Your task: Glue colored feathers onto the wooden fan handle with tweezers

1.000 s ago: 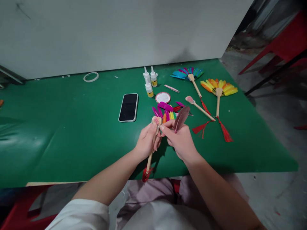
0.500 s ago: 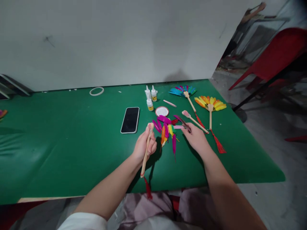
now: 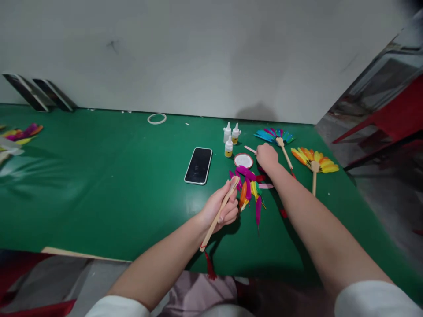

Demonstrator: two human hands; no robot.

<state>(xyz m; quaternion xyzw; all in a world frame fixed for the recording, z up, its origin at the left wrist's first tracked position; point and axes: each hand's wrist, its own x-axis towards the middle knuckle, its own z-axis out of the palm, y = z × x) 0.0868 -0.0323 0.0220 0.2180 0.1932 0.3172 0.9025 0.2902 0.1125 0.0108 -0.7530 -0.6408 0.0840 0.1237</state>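
Observation:
My left hand (image 3: 222,207) is wrapped round a wooden fan handle (image 3: 218,216). Its rounded head, with a pinkish patch, points up and away, and a red tassel (image 3: 209,266) hangs from the lower end. My right hand (image 3: 267,157) is closed at the right end of a slim pink stick (image 3: 250,149), which lies on the table. Something dark magenta shows under that hand; I cannot make out whether it is held. Loose coloured feathers (image 3: 247,192) lie in a pile between the hands. Just behind them is a round white dish (image 3: 243,161) with a red rim.
Several small glue bottles (image 3: 228,147) stand behind the dish. A phone (image 3: 198,166) lies left of them. A blue feather fan (image 3: 280,141) and a yellow-orange one (image 3: 315,166) lie at right. A white ring (image 3: 157,119) is near the wall. More feathers (image 3: 24,135) lie far left.
My right hand has moved from beside the feather pile back to the pink stick, its forearm now covering the spare handle. My left hand still grips its handle, now tilted more. The view has shifted left.

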